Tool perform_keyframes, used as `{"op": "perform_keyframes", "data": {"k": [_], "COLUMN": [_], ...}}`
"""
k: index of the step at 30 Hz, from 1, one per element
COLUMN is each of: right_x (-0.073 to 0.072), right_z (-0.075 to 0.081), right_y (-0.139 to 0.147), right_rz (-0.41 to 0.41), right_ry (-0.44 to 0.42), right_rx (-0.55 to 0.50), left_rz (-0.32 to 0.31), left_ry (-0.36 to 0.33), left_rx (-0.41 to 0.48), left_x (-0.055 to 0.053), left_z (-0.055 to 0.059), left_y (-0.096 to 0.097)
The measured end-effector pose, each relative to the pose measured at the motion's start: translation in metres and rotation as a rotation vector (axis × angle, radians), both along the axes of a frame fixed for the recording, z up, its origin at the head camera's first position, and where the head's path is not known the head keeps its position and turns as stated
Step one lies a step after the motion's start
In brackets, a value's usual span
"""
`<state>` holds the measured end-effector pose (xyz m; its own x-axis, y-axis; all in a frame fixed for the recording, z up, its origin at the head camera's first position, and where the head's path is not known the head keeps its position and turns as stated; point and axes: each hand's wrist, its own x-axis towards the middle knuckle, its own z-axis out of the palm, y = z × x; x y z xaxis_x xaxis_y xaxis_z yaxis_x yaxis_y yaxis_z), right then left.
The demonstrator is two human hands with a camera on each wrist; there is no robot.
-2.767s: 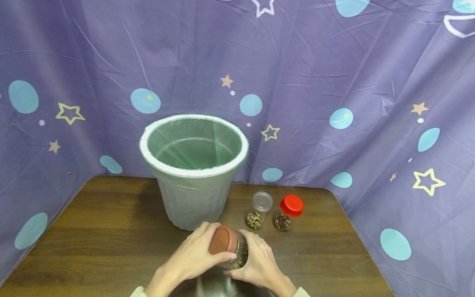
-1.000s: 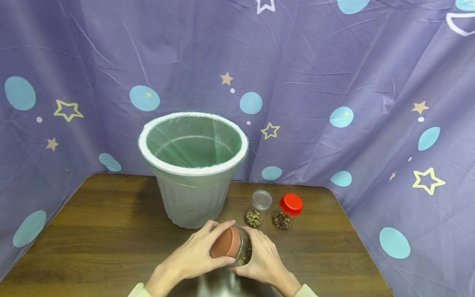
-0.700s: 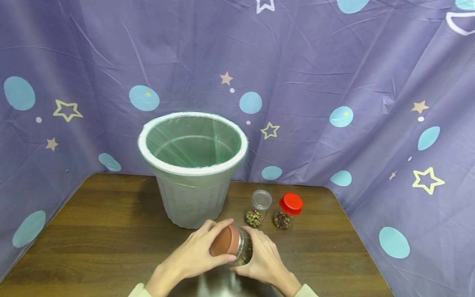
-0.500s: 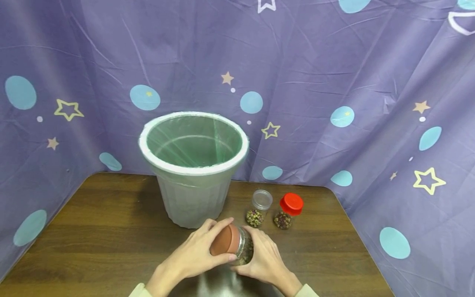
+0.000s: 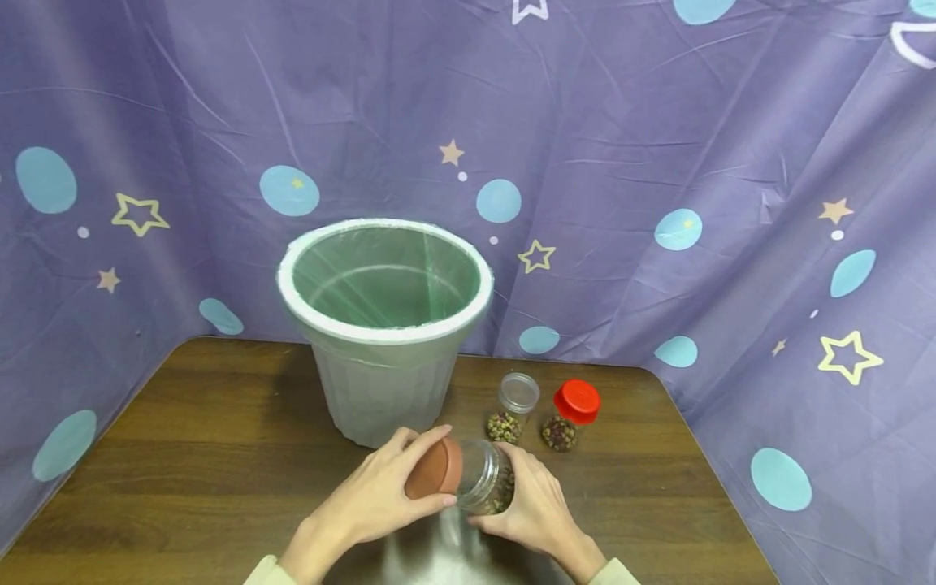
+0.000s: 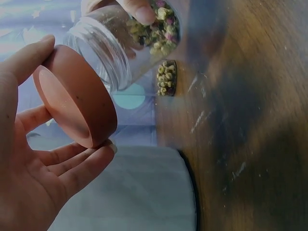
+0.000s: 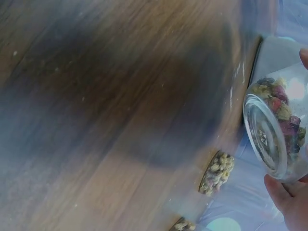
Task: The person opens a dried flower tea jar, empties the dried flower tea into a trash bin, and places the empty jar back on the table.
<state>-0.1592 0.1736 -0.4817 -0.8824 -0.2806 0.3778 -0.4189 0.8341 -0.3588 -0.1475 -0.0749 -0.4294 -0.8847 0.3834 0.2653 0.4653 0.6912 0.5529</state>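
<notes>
The opening of the glass jar appears done, as the left hand pinches the brown lid beside it and the right hand grips it tilted above the table, while the clear-lidded jar and red-lidded jar stand still closed.

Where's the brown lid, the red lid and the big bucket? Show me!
Brown lid [image 6: 86,90], left wrist view: on its side wall.
Red lid [image 5: 578,400], head view: on its top.
Big bucket [image 5: 387,388], head view: on its front outer wall.
</notes>
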Motion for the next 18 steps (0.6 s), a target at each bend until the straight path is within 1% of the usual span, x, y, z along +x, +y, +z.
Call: {"op": "perform_keyframes", "data": {"k": [5, 10, 13, 18], "right_x": [0.000, -0.001, -0.002, -0.002], "right_z": [-0.001, -0.001, -0.001, 0.000], "right_y": [0.005, 0.007, 0.007, 0.009], "right_rz": [-0.025, -0.031, -0.036, -0.049], "right_ry": [0.013, 0.023, 0.022, 0.015], "right_rx": [-0.004, -0.010, -0.015, -0.024], "left_rz": [0.015, 0.014, -0.003, -0.015], "left_ry": [-0.034, -0.046, -0.047, -0.089], "left_rx": [-0.035, -0.057, -0.070, -0.085], "left_x": [-0.001, -0.002, -0.002, -0.003], "left_z": [0.000, -0.001, -0.002, -0.003], "left_y": [-0.002, -0.005, -0.011, -0.024]}}
